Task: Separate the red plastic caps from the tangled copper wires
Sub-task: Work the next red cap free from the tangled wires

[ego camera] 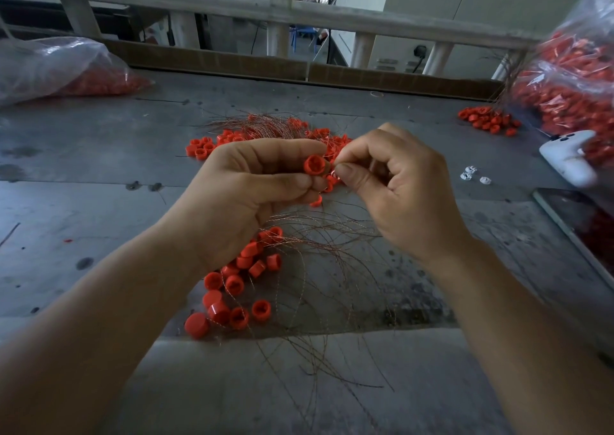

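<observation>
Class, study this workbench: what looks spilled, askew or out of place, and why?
A small heap of red caps lies spilled on the table beside the right-hand plastic bag; a white device leans tilted against that bag.

One red cap (314, 164) is pinched in the left grip (249, 189), open side facing the camera; the right grip (398, 189) pinches a copper strand (333, 169) right beside it. Loose caps (232, 282) lie below the left grip, tangled copper wires (325, 252) fanning under both, more caps (202, 145) just beyond.
</observation>
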The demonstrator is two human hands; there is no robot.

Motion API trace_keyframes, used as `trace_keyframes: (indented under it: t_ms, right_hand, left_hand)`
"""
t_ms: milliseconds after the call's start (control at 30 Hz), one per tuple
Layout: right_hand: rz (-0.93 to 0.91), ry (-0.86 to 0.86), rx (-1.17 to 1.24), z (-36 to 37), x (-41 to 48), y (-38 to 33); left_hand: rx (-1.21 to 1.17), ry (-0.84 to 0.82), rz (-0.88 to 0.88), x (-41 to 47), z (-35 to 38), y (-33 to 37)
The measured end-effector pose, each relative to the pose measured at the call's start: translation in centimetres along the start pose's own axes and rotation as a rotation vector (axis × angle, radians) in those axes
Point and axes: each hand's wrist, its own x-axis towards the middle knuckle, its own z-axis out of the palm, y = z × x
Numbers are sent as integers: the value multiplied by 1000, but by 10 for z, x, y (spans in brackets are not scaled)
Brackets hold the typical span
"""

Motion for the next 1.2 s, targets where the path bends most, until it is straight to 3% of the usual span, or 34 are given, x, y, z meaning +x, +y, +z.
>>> trace_keyframes:
  t_ms: [1200]
  right_hand:
    - [86,-42,93,-1,-2,-2]
  left_hand:
    - [110,22,84,-1,0,-2]
